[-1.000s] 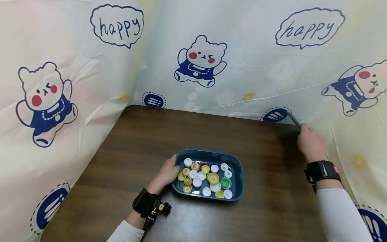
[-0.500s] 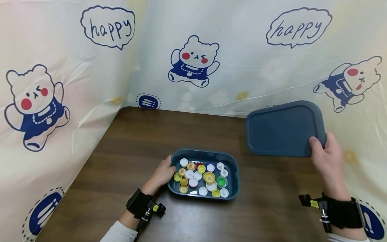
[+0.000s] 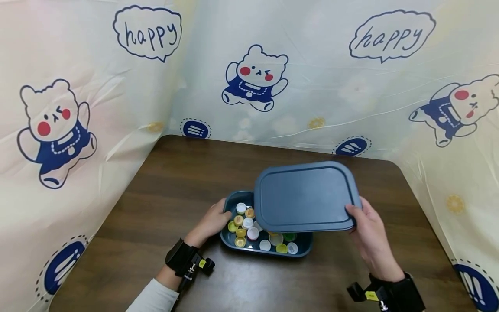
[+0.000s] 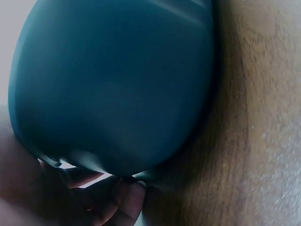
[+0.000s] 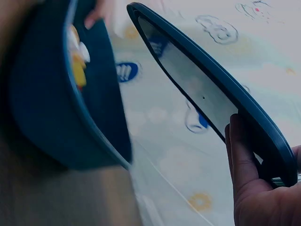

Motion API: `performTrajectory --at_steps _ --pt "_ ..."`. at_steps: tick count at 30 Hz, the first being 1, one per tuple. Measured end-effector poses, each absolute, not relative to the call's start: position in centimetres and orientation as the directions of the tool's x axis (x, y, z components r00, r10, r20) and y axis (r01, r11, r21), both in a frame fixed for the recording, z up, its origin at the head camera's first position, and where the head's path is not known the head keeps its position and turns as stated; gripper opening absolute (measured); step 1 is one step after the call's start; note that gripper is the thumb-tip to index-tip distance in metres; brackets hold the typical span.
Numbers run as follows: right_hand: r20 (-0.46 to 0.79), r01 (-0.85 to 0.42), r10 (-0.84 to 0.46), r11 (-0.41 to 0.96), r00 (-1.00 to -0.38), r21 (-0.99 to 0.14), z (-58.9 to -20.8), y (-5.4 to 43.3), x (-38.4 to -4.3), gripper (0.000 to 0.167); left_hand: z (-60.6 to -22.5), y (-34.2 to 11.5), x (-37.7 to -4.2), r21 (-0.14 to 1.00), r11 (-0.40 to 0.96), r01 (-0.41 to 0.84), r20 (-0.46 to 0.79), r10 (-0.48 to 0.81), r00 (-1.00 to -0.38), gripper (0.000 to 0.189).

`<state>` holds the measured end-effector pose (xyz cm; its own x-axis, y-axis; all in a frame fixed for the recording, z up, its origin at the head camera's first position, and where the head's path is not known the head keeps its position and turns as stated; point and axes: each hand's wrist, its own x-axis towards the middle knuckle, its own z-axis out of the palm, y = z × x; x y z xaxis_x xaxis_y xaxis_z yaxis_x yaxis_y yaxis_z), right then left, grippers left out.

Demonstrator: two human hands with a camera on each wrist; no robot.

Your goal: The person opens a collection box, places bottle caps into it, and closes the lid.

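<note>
A dark blue rectangular box (image 3: pixel 238 197) sits on the table with several bottle caps (image 3: pixel 252 234) in it, white, yellow, green and tan. My left hand (image 3: pixel 211 222) grips its left end, thumb over the rim; in the left wrist view the fingertips (image 4: pixel 133 197) lie low against the box wall (image 4: pixel 113 89). My right hand (image 3: pixel 373 242) holds a matching blue lid (image 3: pixel 306 197) by its right edge, thumb on top. The lid is tilted above the box and hides its right and back part. In the right wrist view, the lid's inner face (image 5: pixel 197 89) looks mirror-like, and a gap separates it from the box.
The brown wooden table (image 3: pixel 175 173) runs back to a pale curtain (image 3: pixel 206 65) printed with bears and "happy" bubbles, which also hangs at both sides. Black wrist straps with cameras (image 3: pixel 206 264) sit on both wrists.
My right hand has brought the lid leftward from the far right of the table, turning its face up, until it partly covers the box. The left hand keeps its hold on the box.
</note>
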<state>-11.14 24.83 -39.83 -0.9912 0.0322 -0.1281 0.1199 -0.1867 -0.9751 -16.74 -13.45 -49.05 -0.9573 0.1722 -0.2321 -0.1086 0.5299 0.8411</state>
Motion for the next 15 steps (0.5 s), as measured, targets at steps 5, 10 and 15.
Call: performTrajectory --at_steps 5,10,15 --pt "-0.201 0.198 0.002 -0.163 -0.980 -0.967 -40.9 22.9 -10.6 0.055 -49.0 -13.5 -16.8 0.851 0.523 -0.053 -0.177 0.190 -0.966 0.054" --pt "-0.226 0.223 -0.004 -0.179 -0.974 -0.958 -41.4 21.3 -10.1 0.052 -48.6 -13.6 -16.6 0.845 0.531 0.056 -0.043 0.172 -0.984 0.049" --pt "-0.185 0.191 -0.047 -0.242 -0.982 -0.951 -41.6 20.0 -9.6 0.056 -47.3 -13.7 -16.0 0.851 0.507 0.138 0.076 0.142 -0.987 0.058"
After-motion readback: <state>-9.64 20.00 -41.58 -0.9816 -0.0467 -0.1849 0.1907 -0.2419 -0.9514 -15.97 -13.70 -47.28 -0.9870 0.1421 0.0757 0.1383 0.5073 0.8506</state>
